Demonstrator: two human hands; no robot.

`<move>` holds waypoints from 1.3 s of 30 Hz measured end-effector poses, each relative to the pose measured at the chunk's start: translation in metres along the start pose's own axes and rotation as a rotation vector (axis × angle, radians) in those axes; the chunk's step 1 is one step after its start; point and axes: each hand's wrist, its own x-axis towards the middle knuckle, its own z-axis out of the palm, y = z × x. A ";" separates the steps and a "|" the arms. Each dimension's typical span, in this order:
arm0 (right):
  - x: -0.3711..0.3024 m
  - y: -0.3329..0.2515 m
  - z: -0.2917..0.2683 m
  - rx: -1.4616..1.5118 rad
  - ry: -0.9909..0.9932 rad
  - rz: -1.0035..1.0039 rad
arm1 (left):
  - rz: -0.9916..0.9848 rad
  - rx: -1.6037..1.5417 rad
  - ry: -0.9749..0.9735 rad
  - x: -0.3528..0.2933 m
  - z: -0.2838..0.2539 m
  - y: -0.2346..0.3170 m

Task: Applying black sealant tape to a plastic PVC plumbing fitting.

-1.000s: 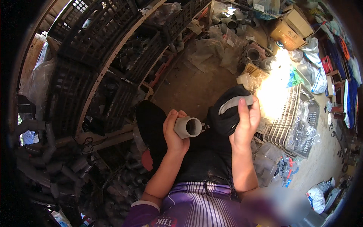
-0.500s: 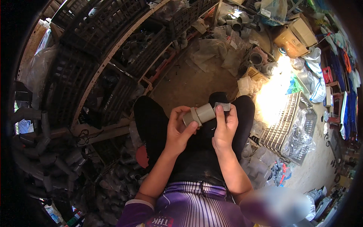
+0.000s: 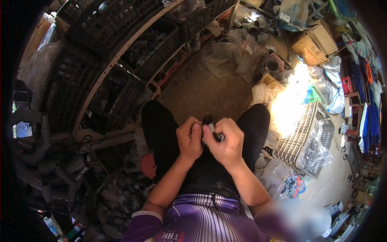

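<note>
Black and pale grey are showing between your hands in the head view, where your knees (image 3: 158, 121) are spreading apart above a dusty brown floor (image 3: 193, 92). Your right hand (image 3: 227, 143) is blurring slightly, its fingers curling tightly around a small dark-and-grey piece (image 3: 207, 120), which is poking out beside the thumb, in front of your lap and midway between the knees; your fingers are hiding most of its shape. Your left hand (image 3: 189, 139) is facing it close by, fingers bending inward and thumb pointing up, though whether it is gripping anything you cannot tell from this angle. Black trousers (image 3: 201, 177) are covering your legs below a purple striped shirt (image 3: 205, 218). On your left, black plastic crates (image 3: 72, 88) are lining a rack, and dark pipe fittings (image 3: 125, 197) are lying heaped near a red disc (image 3: 148, 165). On your right, sunlight is glaring beside a pale slatted crate (image 3: 296, 135), with a cardboard box (image 3: 308, 48) sitting farther ahead.
</note>
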 end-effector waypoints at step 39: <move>0.010 0.028 0.010 -0.396 -0.114 0.136 | -0.162 -0.280 -0.305 -0.003 -0.012 0.011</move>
